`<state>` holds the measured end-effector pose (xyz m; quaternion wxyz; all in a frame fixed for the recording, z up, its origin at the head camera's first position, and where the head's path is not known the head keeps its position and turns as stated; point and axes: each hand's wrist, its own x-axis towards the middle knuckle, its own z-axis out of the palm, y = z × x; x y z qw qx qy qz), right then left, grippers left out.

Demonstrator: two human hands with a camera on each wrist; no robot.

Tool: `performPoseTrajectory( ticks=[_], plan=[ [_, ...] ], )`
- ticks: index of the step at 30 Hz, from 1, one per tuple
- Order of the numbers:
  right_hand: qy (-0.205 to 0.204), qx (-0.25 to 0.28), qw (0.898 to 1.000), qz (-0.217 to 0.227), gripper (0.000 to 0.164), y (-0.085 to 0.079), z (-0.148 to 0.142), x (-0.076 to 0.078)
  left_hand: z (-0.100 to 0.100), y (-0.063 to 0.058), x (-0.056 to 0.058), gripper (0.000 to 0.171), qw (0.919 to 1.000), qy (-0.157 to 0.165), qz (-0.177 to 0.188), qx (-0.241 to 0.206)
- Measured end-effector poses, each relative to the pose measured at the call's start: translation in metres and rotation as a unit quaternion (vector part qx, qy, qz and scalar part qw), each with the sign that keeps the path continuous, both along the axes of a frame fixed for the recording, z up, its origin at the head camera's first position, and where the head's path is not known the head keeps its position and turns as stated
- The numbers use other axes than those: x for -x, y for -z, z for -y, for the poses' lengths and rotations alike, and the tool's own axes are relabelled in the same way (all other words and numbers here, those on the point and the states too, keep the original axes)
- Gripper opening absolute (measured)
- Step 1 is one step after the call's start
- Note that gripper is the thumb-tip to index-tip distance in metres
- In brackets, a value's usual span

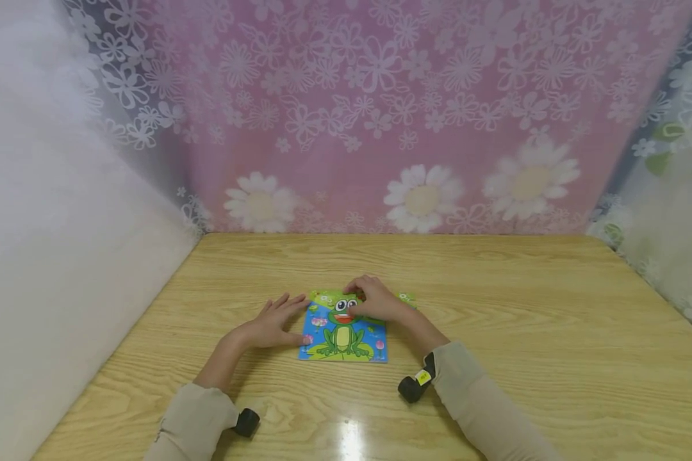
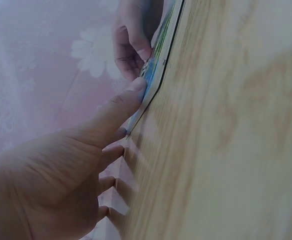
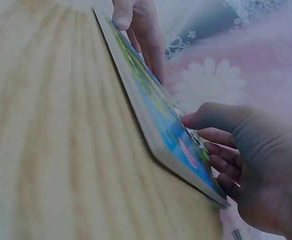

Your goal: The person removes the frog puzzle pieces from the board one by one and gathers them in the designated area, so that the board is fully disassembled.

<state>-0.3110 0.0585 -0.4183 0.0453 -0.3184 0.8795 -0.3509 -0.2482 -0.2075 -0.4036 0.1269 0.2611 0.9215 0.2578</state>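
Observation:
A flat frog picture puzzle (image 1: 342, 342), green on blue, lies on the table. At its left side rests my left hand (image 1: 272, 322), fingers spread and fairly straight. In the left wrist view its thumb (image 2: 137, 85) touches the puzzle's edge. My right hand (image 1: 380, 302) reaches over the upper right part of the picture. Its curled thumb and fingers pinch a puzzle piece (image 3: 195, 139) at the frog's eyes, low against the board; the hand hides much of this piece. A green part with a white flower (image 1: 406, 297) shows beyond the right hand; how it joins the puzzle is hidden.
The wood-grain table (image 1: 525, 320) reaches back to a pink flowered curtain (image 1: 346, 128). Pale cloth hangs at the left (image 1: 63, 224) and right sides. A black wrist camera (image 1: 247, 422) sits at the left cuff, and another black camera (image 1: 411, 388) at the right cuff.

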Motion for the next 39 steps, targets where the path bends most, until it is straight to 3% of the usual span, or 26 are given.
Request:
performPoseTrajectory(
  ticks=[17, 27, 39],
  plan=[
    [-0.008, -0.056, 0.998, -0.015, 0.042, -0.013, 0.001, -0.008, -0.002, -0.002, -0.001, 0.081, 1.0000, 0.003, -0.001, -0.004],
    [-0.020, -0.037, 0.999, 0.013, 0.040, -0.010, -0.001, -0.006, -0.001, 0.000, 0.000, 0.082, 1.0000, 0.000, 0.003, 0.002],
    [-0.026, -0.028, 0.999, -0.007, 0.037, -0.011, -0.003, -0.004, -0.002, -0.005, -0.003, 0.083, 1.0000, 0.002, 0.006, -0.003]
  ],
)
